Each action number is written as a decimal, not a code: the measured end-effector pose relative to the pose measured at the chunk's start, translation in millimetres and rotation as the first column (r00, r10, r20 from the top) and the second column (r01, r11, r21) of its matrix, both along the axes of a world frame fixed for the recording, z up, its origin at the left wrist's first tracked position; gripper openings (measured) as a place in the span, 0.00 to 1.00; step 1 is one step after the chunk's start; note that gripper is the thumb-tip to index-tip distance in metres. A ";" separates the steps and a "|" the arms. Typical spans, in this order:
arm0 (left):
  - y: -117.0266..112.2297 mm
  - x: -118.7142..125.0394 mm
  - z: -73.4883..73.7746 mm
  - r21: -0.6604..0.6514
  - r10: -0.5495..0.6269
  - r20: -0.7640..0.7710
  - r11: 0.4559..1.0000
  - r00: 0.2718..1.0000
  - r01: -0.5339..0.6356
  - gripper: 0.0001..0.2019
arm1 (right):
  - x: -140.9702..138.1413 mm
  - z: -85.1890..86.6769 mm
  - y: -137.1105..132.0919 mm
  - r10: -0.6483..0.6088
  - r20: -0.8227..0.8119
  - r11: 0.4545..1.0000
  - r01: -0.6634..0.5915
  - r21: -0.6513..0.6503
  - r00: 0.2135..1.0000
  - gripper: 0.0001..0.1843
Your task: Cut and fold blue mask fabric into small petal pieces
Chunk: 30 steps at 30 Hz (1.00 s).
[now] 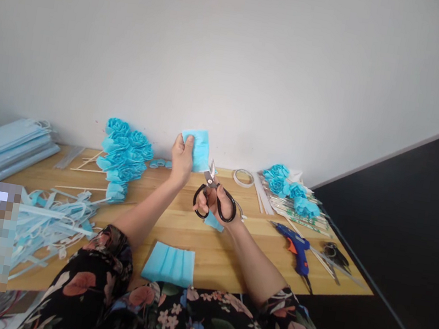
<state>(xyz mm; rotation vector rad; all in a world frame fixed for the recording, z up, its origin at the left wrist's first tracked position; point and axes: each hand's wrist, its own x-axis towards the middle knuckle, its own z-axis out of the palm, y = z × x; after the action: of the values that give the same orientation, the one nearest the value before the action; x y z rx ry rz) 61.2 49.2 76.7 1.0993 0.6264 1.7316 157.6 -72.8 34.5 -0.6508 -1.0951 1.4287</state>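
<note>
My left hand (183, 154) is raised above the wooden table (226, 254) and pinches a light blue piece of mask fabric (199, 149), held upright. My right hand (214, 200) grips black-handled scissors (214, 196), fingers through the loops, blades pointing up at the fabric's lower right corner. A second pleated blue fabric piece (169, 264) lies flat at the table's near edge, and a small blue scrap (214, 222) lies under my right wrist.
Blue fabric roses (124, 156) are piled at the back left, more roses (290, 189) at the back right on sticks. A stack of masks (1, 144), cut straps (55, 216), a tape roll (243, 177) and a blue glue gun (298, 247) lie around.
</note>
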 end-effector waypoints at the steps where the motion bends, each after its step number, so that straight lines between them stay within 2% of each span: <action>1: 0.0 0.0 -0.4 0.002 0.004 -0.001 1.000 1.000 -0.004 0.25 | -0.3 1.9 -0.4 -0.016 -0.004 1.000 0.016 0.002 1.000 0.36; 8: 6.8 -3.1 -4.7 0.034 0.045 0.000 0.998 0.999 -0.045 0.25 | -1.1 5.5 -0.6 -0.067 -0.021 0.998 0.066 -0.009 0.998 0.34; 15: 8.8 -4.3 -2.3 0.036 -0.010 0.044 0.999 0.999 0.008 0.26 | -0.5 3.5 -1.5 0.003 0.020 1.000 -0.003 -0.018 1.000 0.31; 20: 5.5 -1.5 -0.7 0.020 -0.123 0.105 0.992 0.987 0.121 0.26 | 2.1 6.3 -0.2 -0.108 -0.009 0.994 0.108 -0.012 0.994 0.30; 23: 8.9 -2.7 -0.4 0.010 -0.202 0.154 0.979 0.967 0.203 0.26 | 5.4 5.2 0.5 -0.147 0.043 0.989 0.146 0.032 0.988 0.29; 27: 21.2 -12.9 2.0 -0.006 -0.161 0.175 0.986 0.971 0.165 0.25 | 9.9 -2.1 3.2 -0.196 0.178 0.980 0.191 0.047 0.964 0.29; 30: 28.4 -21.4 5.4 -0.013 -0.108 0.200 0.994 0.974 0.113 0.23 | 13.0 -10.4 9.9 -0.294 0.234 0.952 0.306 -0.018 0.927 0.31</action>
<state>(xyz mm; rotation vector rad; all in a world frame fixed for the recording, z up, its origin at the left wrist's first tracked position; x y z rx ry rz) 39.7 77.6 82.1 0.9128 0.4526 1.7071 170.6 -62.9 24.1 -0.9979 -1.0817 1.1406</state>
